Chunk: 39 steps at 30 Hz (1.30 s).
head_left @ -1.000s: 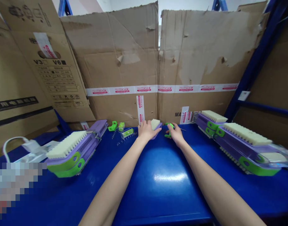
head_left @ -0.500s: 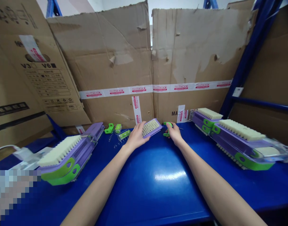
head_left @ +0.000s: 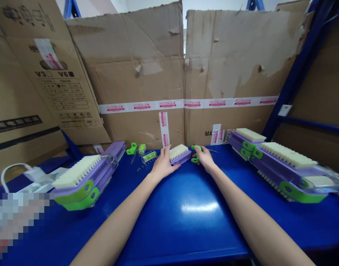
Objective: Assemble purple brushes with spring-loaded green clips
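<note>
My left hand (head_left: pixel 163 162) is closed around the left end of a purple brush (head_left: pixel 182 159) with cream bristles, which now face upward. In my right hand (head_left: pixel 204 157) is a green clip-like plastic part (head_left: pixel 196 154), held at the right end of the brush; whether the two touch I cannot tell. A thin metal pin (head_left: pixel 213 150) sticks out on the far side of the right hand. Left of my left hand lie a clear piece with a green insert (head_left: pixel 149 157), a smaller green piece (head_left: pixel 142 149), a green bracket (head_left: pixel 132 148) and thin springs (head_left: pixel 134 158).
Purple-and-green brush assemblies stand at the left (head_left: pixel 86 181) and the right (head_left: pixel 288 166) of the blue table (head_left: pixel 191 229). A white plug and cable (head_left: pixel 33 173) lie at far left. Cardboard sheets (head_left: pixel 141 85) wall the back, beside a blue rack post (head_left: pixel 299 70).
The brush has been turned so its bristles point up and its purple side shows. My right hand's green part is now closer to the brush's end. The view has shifted slightly left.
</note>
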### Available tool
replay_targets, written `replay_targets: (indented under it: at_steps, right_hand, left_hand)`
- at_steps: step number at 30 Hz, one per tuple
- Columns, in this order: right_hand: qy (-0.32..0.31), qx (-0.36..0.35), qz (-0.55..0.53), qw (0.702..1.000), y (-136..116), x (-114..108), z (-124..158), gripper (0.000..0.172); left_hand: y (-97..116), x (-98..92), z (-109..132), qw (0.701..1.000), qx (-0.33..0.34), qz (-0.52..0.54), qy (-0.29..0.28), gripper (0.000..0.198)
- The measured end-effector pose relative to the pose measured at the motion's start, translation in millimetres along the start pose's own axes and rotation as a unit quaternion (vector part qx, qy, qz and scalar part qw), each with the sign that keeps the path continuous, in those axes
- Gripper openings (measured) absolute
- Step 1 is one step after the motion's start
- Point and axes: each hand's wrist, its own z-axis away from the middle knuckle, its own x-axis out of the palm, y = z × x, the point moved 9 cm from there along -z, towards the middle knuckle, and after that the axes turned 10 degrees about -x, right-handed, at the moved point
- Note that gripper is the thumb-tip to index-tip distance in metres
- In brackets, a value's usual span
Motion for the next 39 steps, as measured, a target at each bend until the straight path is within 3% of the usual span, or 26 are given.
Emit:
replay_targets:
  at_steps: [3, 5, 9, 12, 18, 23, 25, 31, 39]
  right_hand:
    - [0.008, -0.009, 0.009, 1.000, -1, -1, 1, 0.040]
    - [0.025, -0.021, 0.017, 0.999, -3, -4, 1, 0.043]
    - [0.079, -0.077, 0.029, 0.993, -14, -15, 2, 0.049]
    - [0.102, -0.138, 0.031, 0.985, -32, -17, 7, 0.051]
    - [0.118, -0.318, 0.102, 0.935, -82, -5, 37, 0.048]
    - [0.046, -0.450, 0.222, 0.864, -106, 24, 65, 0.046]
    - [0.032, -0.457, 0.255, 0.851, -106, 29, 68, 0.045]
    - [0.029, -0.418, 0.306, 0.855, -100, 30, 63, 0.046]
    - [-0.048, -0.402, 0.262, 0.876, -97, 38, 58, 0.049]
  left_hand:
    - [-7, -3.6, -3, 0.998, -0.045, 0.017, 0.039, 0.091]
    - [-4, -13.6, -3, 0.993, -0.029, 0.043, 0.102, 0.086]
    - [16, -46.0, 10, 0.961, 0.082, 0.050, 0.261, 0.071]
    - [32, -58.4, 23, 0.933, 0.174, 0.003, 0.314, 0.066]
    - [49, -41.0, 36, 0.914, 0.292, -0.065, 0.274, 0.064]
    - [52, -21.5, 39, 0.913, 0.330, -0.058, 0.234, 0.064]
    - [50, -20.0, 38, 0.914, 0.329, -0.052, 0.232, 0.064]
    - [53, -20.7, 41, 0.905, 0.351, -0.058, 0.235, 0.061]
    - [49, -23.0, 40, 0.913, 0.336, -0.053, 0.227, 0.059]
